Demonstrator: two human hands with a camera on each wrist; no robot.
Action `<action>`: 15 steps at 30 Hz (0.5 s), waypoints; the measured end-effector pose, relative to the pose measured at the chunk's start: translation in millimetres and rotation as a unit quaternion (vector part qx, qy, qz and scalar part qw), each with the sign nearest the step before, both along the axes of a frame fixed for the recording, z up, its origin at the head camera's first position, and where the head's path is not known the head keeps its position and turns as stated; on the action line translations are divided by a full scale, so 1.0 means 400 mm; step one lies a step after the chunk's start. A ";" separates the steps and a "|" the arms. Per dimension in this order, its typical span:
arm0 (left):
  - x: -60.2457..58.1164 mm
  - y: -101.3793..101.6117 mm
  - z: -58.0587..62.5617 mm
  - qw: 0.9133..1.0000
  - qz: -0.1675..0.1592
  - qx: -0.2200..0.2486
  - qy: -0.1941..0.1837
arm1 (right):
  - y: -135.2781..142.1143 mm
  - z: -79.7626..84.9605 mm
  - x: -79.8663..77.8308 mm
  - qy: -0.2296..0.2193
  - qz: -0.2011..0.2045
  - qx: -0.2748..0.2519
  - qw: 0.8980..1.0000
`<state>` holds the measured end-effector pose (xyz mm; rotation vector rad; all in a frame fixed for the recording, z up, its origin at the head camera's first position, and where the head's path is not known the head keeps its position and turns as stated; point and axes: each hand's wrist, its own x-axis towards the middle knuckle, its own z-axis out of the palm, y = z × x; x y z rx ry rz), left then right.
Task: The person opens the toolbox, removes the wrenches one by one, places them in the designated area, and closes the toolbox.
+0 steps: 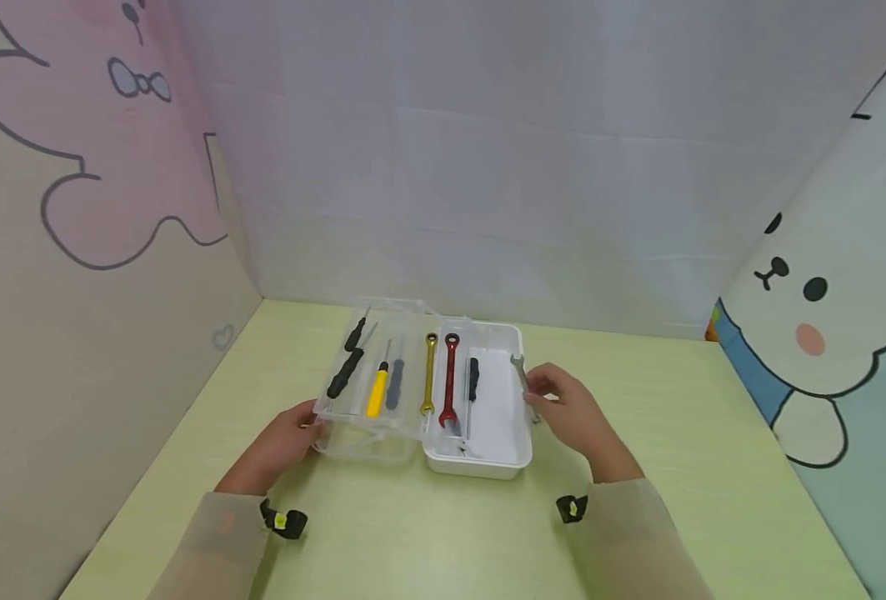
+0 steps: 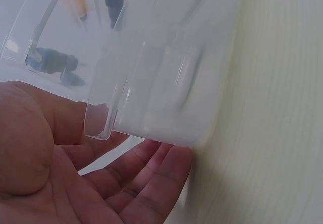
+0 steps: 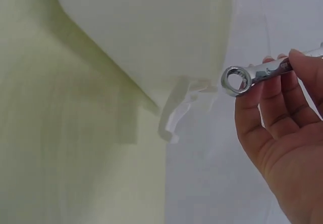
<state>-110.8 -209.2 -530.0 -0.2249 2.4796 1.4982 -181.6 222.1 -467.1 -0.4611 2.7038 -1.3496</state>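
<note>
My right hand (image 1: 573, 412) pinches a silver combination wrench (image 1: 521, 372) over the right rim of a white toolbox (image 1: 498, 417). Its ring end stands out past the fingers in the right wrist view. With thumb and fingers, my left hand (image 1: 281, 446) grips the left edge of the toolbox's clear plastic lid (image 2: 151, 108), which lies folded out to the left. Above the lid spreads a clear tray (image 1: 412, 325) bearing a yellow screwdriver (image 1: 377, 394), a grey-handled tool (image 1: 395, 385), black screwdrivers (image 1: 346, 373), a gold wrench (image 1: 428, 375) and a red wrench (image 1: 449, 383).
A black-handled screwdriver (image 1: 473, 379) lies at the box's left side. From the box's right side sticks out a white latch (image 3: 176, 113). The pale yellow table (image 1: 427, 542) meets a white cloth wall (image 1: 473, 208) behind, with printed walls left and right.
</note>
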 end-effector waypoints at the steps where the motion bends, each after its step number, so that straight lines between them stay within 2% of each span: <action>1: -0.001 0.000 -0.002 1.000 0.000 0.000 0.000 | 0.010 -0.007 0.005 0.000 -0.009 -0.010 1.000; 6: -0.002 -0.002 -0.007 1.000 0.001 -0.004 -0.002 | 0.051 -0.041 0.022 -0.015 -0.044 -0.053 0.998; 15: 0.003 -0.003 0.002 1.000 -0.006 0.000 0.002 | 0.084 -0.081 0.025 -0.105 -0.116 -0.090 0.984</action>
